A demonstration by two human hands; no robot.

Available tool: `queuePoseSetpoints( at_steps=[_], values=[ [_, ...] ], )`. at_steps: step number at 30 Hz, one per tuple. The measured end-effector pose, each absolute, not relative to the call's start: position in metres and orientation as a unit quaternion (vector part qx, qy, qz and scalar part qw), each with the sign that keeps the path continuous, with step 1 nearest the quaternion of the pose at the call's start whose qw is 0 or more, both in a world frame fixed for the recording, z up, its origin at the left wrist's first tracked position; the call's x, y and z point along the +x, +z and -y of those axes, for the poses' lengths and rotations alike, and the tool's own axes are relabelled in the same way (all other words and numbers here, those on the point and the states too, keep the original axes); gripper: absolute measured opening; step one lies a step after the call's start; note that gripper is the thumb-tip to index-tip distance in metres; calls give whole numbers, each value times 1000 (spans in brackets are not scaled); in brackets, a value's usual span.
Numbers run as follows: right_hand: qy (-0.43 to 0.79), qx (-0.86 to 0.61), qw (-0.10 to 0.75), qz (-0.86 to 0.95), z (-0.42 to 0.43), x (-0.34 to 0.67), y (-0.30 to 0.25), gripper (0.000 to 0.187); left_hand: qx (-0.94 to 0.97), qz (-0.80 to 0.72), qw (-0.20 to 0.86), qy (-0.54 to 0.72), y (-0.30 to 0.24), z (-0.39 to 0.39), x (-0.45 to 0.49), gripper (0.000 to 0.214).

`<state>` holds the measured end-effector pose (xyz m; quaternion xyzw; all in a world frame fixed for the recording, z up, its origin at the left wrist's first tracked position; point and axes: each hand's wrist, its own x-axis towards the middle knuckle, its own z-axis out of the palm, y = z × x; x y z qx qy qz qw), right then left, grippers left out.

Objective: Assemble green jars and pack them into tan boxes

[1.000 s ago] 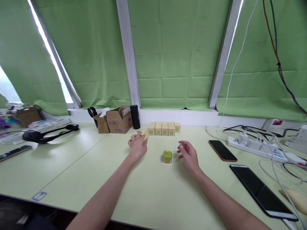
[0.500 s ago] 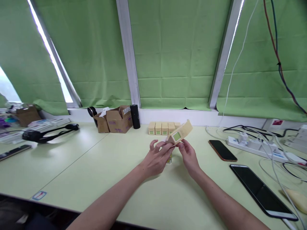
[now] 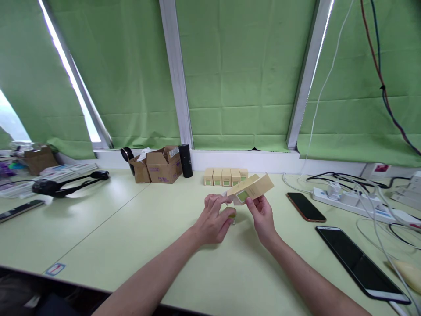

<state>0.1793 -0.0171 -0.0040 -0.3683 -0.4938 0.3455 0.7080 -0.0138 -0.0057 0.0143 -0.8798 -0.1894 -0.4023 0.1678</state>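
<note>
Both hands work a flat tan carton (image 3: 251, 189) just above the small jar (image 3: 232, 215): right hand (image 3: 264, 215) fingers pinched on its edge, left hand (image 3: 214, 219) fingers on its end flap; step looks like opening it up, w/ jar on surface beneath

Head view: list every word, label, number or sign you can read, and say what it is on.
None can be read.
Carton in both hands: green panel, print too small.
Row of small boxes: green labels, blurred.
Cardboard box: purple marks, illegible.
Table sticker: red and blue, too small.
</note>
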Motion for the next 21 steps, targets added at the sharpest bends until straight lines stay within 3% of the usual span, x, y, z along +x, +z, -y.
queuePoseSetpoints(
  at_steps=[5, 9, 12, 16, 21],
  values=[
    [271, -423, 678, 537, 18, 177, -12, 43, -828, 221, 154, -491, 10, -1, -16, 32],
    [190, -437, 642, 601, 22, 175, -15, 36, -809, 259, 128, -512, 9, -8, -18, 54],
    [106, -375, 619, 682, 26, 176, -11, 46, -806, 271, 116, -513, 9, -10, -20, 65],
    [14, -316, 577, 753, 30, 178, -6, 62, -807, 269, 127, -509, 8, -12, -21, 64],
    [-62, -310, 569, 760, 30, 178, -8, 60, -805, 259, 154, -512, 6, -13, -22, 50]
  ],
)
